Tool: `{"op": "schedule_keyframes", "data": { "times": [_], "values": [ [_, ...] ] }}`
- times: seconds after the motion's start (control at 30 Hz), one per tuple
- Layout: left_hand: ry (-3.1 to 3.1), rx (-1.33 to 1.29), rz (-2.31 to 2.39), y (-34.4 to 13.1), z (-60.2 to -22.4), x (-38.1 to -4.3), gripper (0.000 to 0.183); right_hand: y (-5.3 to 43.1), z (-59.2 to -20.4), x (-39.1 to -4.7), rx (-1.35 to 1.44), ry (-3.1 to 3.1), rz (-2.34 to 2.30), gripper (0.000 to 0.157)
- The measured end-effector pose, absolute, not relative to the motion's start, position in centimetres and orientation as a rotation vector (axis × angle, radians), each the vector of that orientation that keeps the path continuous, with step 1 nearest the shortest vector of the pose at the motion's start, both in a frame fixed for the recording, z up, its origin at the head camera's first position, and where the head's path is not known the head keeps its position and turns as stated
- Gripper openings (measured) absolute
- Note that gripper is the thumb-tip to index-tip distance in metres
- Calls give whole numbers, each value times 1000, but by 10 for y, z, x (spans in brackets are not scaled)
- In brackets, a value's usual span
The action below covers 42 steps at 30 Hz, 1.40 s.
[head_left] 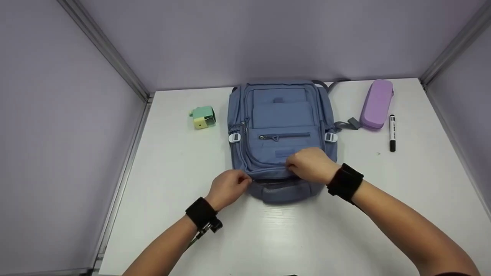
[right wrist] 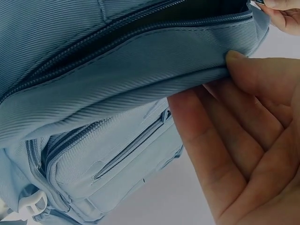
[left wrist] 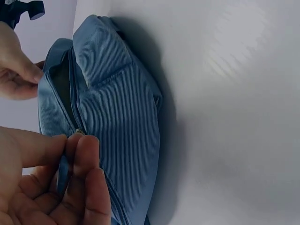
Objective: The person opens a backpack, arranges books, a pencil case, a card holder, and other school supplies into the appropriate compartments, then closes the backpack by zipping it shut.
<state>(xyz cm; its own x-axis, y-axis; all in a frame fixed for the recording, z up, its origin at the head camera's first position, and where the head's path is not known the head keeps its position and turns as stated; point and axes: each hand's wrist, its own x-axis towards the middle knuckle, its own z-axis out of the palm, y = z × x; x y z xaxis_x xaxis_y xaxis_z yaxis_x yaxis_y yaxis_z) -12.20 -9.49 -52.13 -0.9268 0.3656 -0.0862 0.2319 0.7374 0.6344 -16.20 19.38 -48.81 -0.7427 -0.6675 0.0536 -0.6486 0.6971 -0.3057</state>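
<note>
Just ahead of my left hand (head_left: 229, 188), which pinches a zipper pull (left wrist: 63, 176), lies the blue backpack (head_left: 282, 115), long axis running away from me; the open gap (left wrist: 62, 86) stretches rightward toward my right hand (head_left: 312, 165), which pinches the fabric edge (right wrist: 197, 77).

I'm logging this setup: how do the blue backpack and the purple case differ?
The blue backpack is much larger than the slim purple case. The left hand pinches the backpack's zipper pull and the right hand holds its fabric, while neither touches the case. The backpack's zippered opening gapes; the case looks closed. Both lie on the white table.
</note>
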Motion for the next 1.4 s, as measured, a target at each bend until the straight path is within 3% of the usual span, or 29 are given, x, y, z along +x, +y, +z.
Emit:
{"op": "schedule_keyframes", "data": {
  "times": [0.43,0.8,0.97,1.4],
  "values": [
    [2818,597,883,-74,-523,-114,13,191,-490,-163,-1074,2819,-457,20],
    [3007,814,503,-73,-521,-110,10,194,-495,-155,-1097,2785,-467,4],
    [2977,771,457,-73,-524,-111,17,195,-503,-146,-1135,2790,-469,20],
    [3001,840,572,-65,-524,-106,22,186,-505,-147,-1153,2871,-476,15]
  ]
}}
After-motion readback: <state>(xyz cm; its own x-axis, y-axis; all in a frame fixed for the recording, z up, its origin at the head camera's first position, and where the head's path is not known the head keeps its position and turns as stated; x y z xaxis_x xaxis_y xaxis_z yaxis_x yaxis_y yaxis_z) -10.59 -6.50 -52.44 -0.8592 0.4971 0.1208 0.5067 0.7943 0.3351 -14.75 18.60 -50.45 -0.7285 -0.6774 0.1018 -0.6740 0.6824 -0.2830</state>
